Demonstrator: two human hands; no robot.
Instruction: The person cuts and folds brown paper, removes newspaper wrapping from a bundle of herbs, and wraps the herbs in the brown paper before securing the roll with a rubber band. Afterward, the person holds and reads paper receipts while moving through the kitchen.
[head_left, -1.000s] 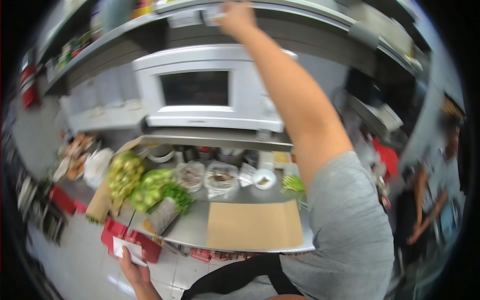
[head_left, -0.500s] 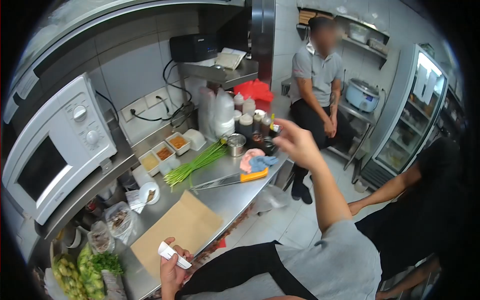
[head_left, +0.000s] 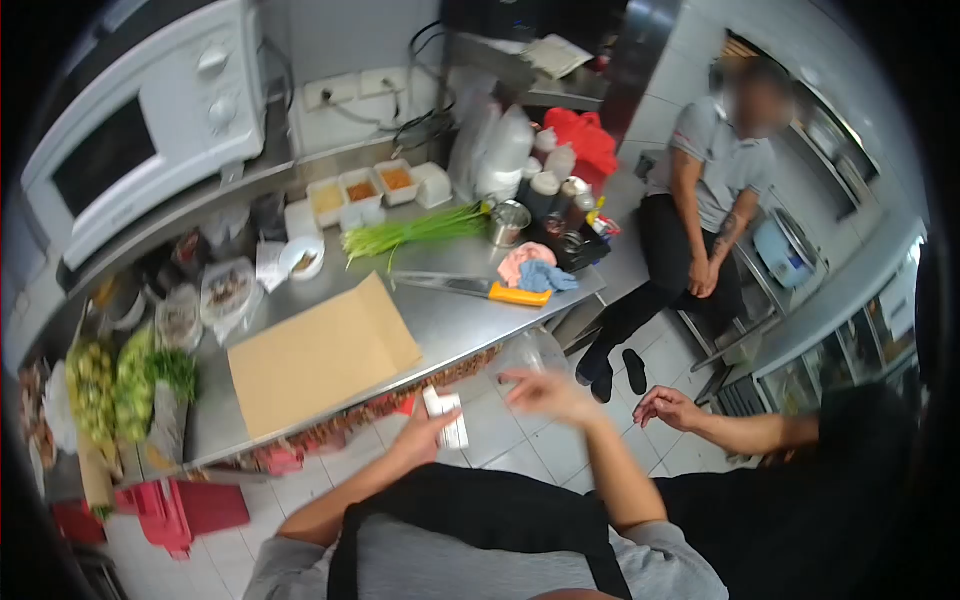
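Observation:
My left hand grips a curled white paper slip with print on it, in front of the counter edge. My right hand is in the air beyond the counter's front edge, blurred, with its fingers stretched apart and nothing visible in them. Near the counter edge lies a brown cutting board. Behind it, a knife with an orange handle rests close to pink and blue cloths. A bunch of green stalks lies farther back, beside a metal cup.
Sauce bottles, tubs of spices and bagged vegetables stand on the counter. A microwave is above at the left. One person sits at the back; another's hand is close to my right hand.
My right hand has come down from beside the bottles to in front of the counter. My left hand has moved right with the paper slip. The view has shifted; the other person's hand has lifted.

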